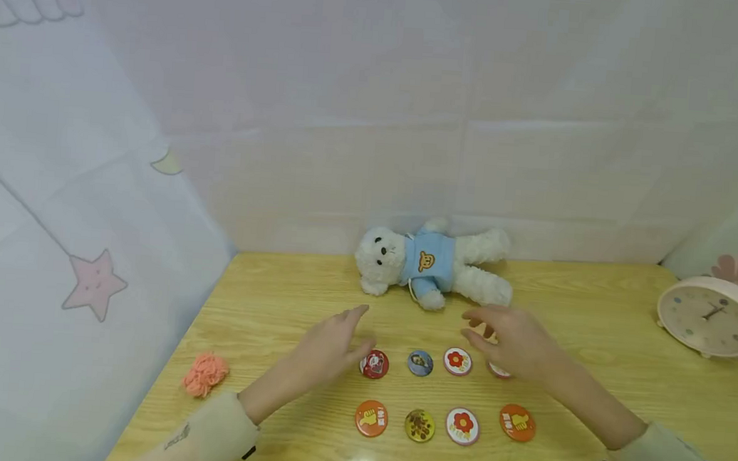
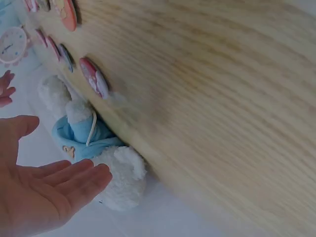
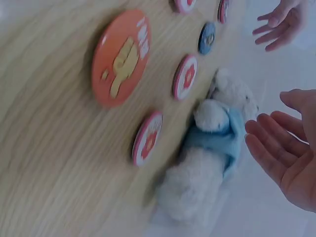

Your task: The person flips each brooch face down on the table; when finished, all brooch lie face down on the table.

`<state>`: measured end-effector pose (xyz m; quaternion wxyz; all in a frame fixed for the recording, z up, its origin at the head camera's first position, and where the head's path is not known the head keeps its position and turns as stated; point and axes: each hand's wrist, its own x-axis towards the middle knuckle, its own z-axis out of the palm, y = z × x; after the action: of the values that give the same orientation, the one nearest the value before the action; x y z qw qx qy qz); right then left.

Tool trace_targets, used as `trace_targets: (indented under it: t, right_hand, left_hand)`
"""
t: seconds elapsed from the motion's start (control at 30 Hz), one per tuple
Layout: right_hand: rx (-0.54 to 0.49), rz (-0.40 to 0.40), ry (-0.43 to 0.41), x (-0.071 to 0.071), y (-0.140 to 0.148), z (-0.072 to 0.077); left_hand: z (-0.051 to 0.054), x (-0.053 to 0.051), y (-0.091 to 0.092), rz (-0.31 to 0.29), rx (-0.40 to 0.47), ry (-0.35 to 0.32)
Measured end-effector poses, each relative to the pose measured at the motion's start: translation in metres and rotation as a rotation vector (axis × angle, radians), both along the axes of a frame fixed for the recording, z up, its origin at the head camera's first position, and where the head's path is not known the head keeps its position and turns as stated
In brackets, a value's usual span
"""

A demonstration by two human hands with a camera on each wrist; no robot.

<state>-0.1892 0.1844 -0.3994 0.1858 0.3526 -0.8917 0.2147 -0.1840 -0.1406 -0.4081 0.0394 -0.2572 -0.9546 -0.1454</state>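
Note:
A white teddy bear (image 1: pixel 427 259) in a blue top lies on its back along the wall, head to the left. My left hand (image 1: pixel 329 345) hovers with extended fingers near the red badge (image 1: pixel 375 364), holding nothing. My right hand (image 1: pixel 515 341), fingers loosely bent and apart, hangs in the air near the bear's legs, partly covering a white badge with a red flower (image 1: pixel 499 369). Two rows of round badges lie between and below the hands, among them a blue badge (image 1: pixel 420 363), a yellow badge (image 1: pixel 420 425) and an orange badge (image 1: pixel 371 418).
A bundle of coral yarn (image 1: pixel 205 374) lies at the table's left edge. At the far right stands a round pale clock (image 1: pixel 710 316). A pale cloth wall (image 1: pixel 351 115) rises behind the wooden table (image 1: pixel 288 289).

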Motion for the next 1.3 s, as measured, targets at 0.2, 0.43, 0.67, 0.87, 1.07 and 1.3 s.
trace_targets:
  t: [0.2, 0.43, 0.67, 0.87, 1.07, 1.3]
  right_hand:
    - [0.161, 0.06, -0.099, 0.001, -0.058, -0.024]
    - [0.28, 0.032, -0.174, -0.005, -0.094, -0.047]
    - [0.326, 0.054, -0.201, -0.01, -0.111, -0.054]
    - [0.353, 0.062, -0.197, -0.009, -0.114, -0.057]
    - [0.351, 0.054, -0.185, -0.01, -0.112, -0.059]
    - [0.319, 0.088, -0.202, -0.009, -0.112, -0.061]
  left_hand:
    - [-0.02, 0.006, -0.009, -0.032, -0.074, -0.094]
    - [-0.04, 0.007, -0.012, -0.096, -0.098, -0.096]
    - [-0.048, 0.005, -0.008, -0.125, -0.131, -0.079]
    - [-0.048, 0.004, -0.007, -0.146, -0.11, -0.042]
    - [-0.048, 0.001, -0.005, -0.198, -0.093, 0.012]
    - [-0.05, -0.001, -0.003, -0.259, -0.132, 0.058]
